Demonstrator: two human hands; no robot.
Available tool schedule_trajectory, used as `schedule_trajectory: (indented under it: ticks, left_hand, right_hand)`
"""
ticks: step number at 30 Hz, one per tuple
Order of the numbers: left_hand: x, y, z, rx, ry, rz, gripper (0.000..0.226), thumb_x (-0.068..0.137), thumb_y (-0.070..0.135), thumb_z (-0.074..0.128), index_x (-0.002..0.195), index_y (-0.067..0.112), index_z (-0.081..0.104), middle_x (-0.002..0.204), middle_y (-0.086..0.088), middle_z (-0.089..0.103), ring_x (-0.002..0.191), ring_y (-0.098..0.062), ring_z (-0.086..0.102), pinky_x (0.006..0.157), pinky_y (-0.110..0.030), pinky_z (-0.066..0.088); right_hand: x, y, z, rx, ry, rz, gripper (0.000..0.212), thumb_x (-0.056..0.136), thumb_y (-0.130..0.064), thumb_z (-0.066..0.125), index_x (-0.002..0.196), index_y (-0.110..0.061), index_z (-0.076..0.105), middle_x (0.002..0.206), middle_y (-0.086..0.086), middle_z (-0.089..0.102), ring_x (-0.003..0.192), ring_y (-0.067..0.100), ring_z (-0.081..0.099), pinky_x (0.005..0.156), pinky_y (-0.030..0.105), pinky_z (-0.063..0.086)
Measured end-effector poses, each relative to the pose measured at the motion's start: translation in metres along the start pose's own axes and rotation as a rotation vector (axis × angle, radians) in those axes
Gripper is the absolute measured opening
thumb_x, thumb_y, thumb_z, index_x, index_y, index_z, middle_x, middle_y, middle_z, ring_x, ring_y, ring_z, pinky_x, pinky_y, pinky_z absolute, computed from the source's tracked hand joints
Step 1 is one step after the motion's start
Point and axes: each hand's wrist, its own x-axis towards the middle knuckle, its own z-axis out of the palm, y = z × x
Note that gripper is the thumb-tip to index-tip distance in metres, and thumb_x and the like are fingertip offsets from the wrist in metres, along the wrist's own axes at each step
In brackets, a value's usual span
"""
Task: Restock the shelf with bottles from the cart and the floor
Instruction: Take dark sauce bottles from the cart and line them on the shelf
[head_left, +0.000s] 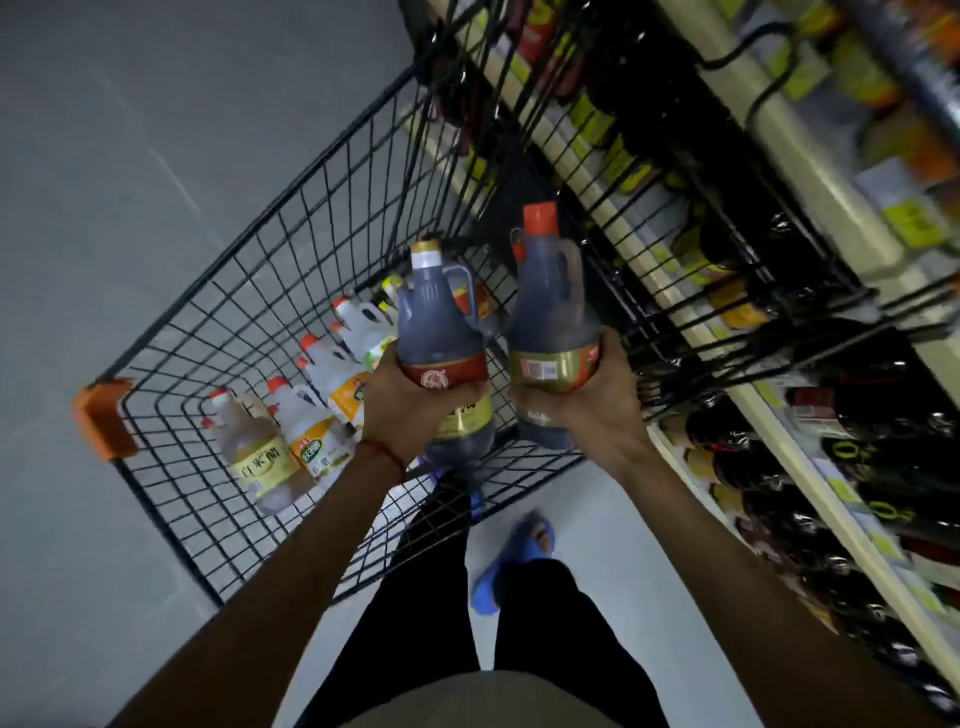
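Note:
My left hand grips a dark jug bottle with a gold cap by its lower body, above the black wire cart. My right hand grips a second dark jug bottle with an orange cap right beside it. Both bottles are upright and nearly touch. Down in the cart lie several pale vinegar bottles with orange caps. The shelf runs along the right, its rows packed with dark bottles.
The cart's right side stands close against the shelf front. An orange corner bumper marks the cart's near left corner. Grey floor spreads to the left. My legs and blue shoes stand between cart and shelf.

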Motion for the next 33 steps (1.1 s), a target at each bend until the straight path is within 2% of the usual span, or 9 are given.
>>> schedule_trajectory:
  ticks: [3,5,9,12,16,20,23,28,33]
  left_hand:
    - [-0.034,0.024,0.008,-0.063,-0.013,0.073,0.064,0.048,0.026,0.099,0.1,0.03,0.062,0.083,0.021,0.075,0.073,0.005,0.07,0.063,-0.017,0.053]
    - [-0.061,0.038,0.012,-0.089,-0.032,0.131,0.068,0.042,0.035,0.095,0.103,0.028,0.064,0.083,0.023,0.075,0.074,0.002,0.071,0.062,-0.016,0.053]
    - [-0.125,0.054,0.026,-0.096,-0.062,0.232,0.089,0.04,0.047,0.091,0.118,0.013,0.066,0.102,0.002,0.078,0.087,-0.012,0.075,0.071,-0.027,0.058]
    - [-0.17,0.054,0.042,-0.1,-0.108,0.271,0.086,0.041,0.043,0.093,0.116,0.01,0.068,0.1,0.0,0.079,0.084,-0.012,0.076,0.068,-0.026,0.058]
    - [-0.217,0.053,0.065,-0.04,-0.215,0.296,0.075,0.048,0.031,0.095,0.116,0.009,0.069,0.102,-0.004,0.078,0.092,-0.021,0.076,0.076,-0.037,0.061]
    - [-0.256,0.058,0.093,-0.033,-0.37,0.346,0.082,0.042,0.034,0.095,0.115,0.006,0.069,0.102,-0.005,0.079,0.089,-0.02,0.077,0.074,-0.036,0.059]
    - [-0.28,0.063,0.114,-0.008,-0.505,0.398,0.081,0.041,0.028,0.094,0.115,0.008,0.067,0.102,-0.003,0.077,0.086,-0.014,0.075,0.075,-0.034,0.058]
    - [-0.324,0.065,0.14,0.057,-0.749,0.468,0.087,0.039,0.026,0.095,0.118,0.008,0.063,0.1,0.006,0.076,0.083,-0.005,0.075,0.066,-0.02,0.057]
    - [-0.373,0.058,0.165,0.122,-0.912,0.461,0.109,0.027,0.041,0.092,0.126,0.008,0.059,0.109,-0.003,0.076,0.094,-0.021,0.075,0.078,-0.036,0.061]
  right_hand:
    - [-0.032,-0.001,-0.024,0.077,-0.006,-0.072,0.088,0.058,-0.006,0.1,0.124,-0.034,0.05,0.103,-0.02,0.073,0.086,0.0,0.073,0.066,0.013,0.056]
    - [-0.056,0.001,-0.041,0.104,0.013,-0.119,0.091,0.059,-0.01,0.1,0.131,-0.03,0.049,0.107,-0.022,0.071,0.089,-0.006,0.071,0.067,0.01,0.054]
    - [-0.111,0.013,-0.077,0.197,0.061,-0.197,0.088,0.063,-0.013,0.1,0.131,-0.036,0.047,0.112,-0.031,0.07,0.095,-0.007,0.07,0.07,0.011,0.056]
    - [-0.157,0.023,-0.107,0.25,0.12,-0.215,0.093,0.054,-0.035,0.1,0.13,-0.036,0.048,0.116,-0.024,0.07,0.1,0.001,0.072,0.073,0.015,0.057]
    - [-0.217,0.041,-0.146,0.244,0.187,-0.249,0.088,0.06,-0.028,0.098,0.131,-0.034,0.047,0.116,-0.029,0.069,0.1,-0.001,0.071,0.075,0.013,0.056]
    - [-0.277,0.058,-0.171,0.279,0.322,-0.241,0.097,0.05,-0.044,0.095,0.134,-0.029,0.048,0.116,-0.024,0.07,0.099,0.0,0.071,0.073,0.014,0.055]
    - [-0.321,0.069,-0.185,0.271,0.447,-0.23,0.091,0.054,-0.033,0.099,0.129,-0.038,0.047,0.113,-0.034,0.067,0.097,-0.005,0.07,0.071,0.011,0.055]
    - [-0.392,0.091,-0.195,0.31,0.722,-0.156,0.086,0.06,-0.023,0.1,0.13,-0.022,0.05,0.116,-0.01,0.071,0.094,0.003,0.072,0.071,0.016,0.056]
    - [-0.455,0.122,-0.204,0.389,0.932,-0.065,0.081,0.061,-0.013,0.101,0.124,-0.026,0.051,0.11,-0.007,0.072,0.088,0.006,0.073,0.067,0.02,0.058]
